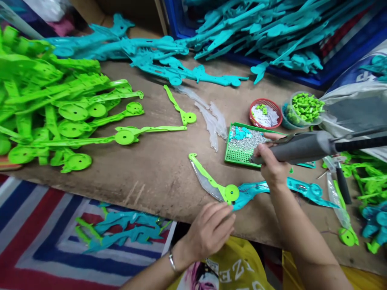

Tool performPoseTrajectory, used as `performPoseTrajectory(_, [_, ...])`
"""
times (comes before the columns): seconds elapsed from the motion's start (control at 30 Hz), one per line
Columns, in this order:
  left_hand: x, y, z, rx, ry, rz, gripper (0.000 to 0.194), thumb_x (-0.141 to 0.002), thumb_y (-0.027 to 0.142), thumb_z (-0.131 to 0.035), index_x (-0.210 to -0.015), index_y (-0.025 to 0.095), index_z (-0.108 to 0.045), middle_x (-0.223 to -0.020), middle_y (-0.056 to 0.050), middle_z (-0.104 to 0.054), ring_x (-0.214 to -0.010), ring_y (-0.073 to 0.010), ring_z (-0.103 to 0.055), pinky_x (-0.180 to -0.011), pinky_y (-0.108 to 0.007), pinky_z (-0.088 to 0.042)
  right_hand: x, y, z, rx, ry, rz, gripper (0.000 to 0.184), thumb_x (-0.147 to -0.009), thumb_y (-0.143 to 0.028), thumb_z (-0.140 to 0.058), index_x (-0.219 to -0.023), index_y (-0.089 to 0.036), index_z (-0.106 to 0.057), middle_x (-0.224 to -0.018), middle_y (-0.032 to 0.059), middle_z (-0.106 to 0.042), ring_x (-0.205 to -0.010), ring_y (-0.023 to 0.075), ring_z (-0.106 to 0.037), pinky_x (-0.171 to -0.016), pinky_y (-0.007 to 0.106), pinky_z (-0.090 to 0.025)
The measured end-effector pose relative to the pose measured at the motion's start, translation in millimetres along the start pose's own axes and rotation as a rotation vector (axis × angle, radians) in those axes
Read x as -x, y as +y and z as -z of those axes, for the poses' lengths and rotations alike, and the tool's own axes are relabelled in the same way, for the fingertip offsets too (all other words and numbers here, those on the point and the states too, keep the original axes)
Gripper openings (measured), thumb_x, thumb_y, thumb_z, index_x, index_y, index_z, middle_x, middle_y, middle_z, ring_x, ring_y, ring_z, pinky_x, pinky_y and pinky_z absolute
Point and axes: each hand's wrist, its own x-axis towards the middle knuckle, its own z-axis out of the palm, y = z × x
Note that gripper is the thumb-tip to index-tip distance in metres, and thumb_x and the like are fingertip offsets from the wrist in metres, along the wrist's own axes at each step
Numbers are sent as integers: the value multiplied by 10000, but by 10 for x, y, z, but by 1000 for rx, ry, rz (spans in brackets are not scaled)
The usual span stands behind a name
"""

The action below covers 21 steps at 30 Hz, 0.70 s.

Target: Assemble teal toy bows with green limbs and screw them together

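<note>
One green piece (pixel 212 179) meets teal body (pixel 252 193) beyond left hand (pixel 213 227), grip unclear; right hand (pixel 274 168) clasps grey driver (pixel 302 147); I'd judge fastening unfinished.

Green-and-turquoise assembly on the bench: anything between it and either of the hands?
Nothing visible. The left hand has its fingertips by the assembly's near edge; the right hand holds a grey driver at the green tray, its wrist above the assembly.

Right hand (pixel 274 166) gripping grey tool (pixel 302 147) over green tray (pixel 237 155), left hand (pixel 209 227) by teal-and-green part (pixel 251 193)
</note>
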Motion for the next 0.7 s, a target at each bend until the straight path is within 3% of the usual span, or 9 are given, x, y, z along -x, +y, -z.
performPoseTrajectory(0.1, [62,50,-81,-7,-25,-2,245,-871,179,-674,-1114,150,-666,-1137,-100,-698,-1148,-232,-597,-1013,-401,-509,24,153,-47,-32,12,13,248,-788,-331,-749,-968,-199,-642,-563,-62,-569,-480,130,-564,-533,305,-498])
performPoseTrajectory(0.37, [119,-46,-63,51,151,177,274,-854,308,-705,-1041,163,-568,-996,-95,-644,-1030,-240,-596,-950,-456,-523,25,290,-23,-38,41,20,203,-794,-303,-729,-944,-209,-629,-578,-66,-587,-476,135,-577,-534,305,-500])
performPoseTrajectory(0.53, [165,-83,-44,119,269,379,413,-808,262,-729,-1130,168,-489,-1019,-89,-602,-1016,-245,-580,-876,-440,-533,19,274,-51,-36,27,32,172,-793,-273,-717,-925,-211,-625,-576,-67,-594,-466,126,-570,-539,302,-507])
performPoseTrajectory(0.7, [218,-116,10,89,269,409,531,-802,225,-751,-1243,147,-465,-1100,-118,-613,-1052,-252,-578,-915,-459,-520,14,219,-78,-53,9,29,159,-776,-230,-708,-903,-212,-615,-559,-69,-599,-452,124,-559,-489,280,-469])
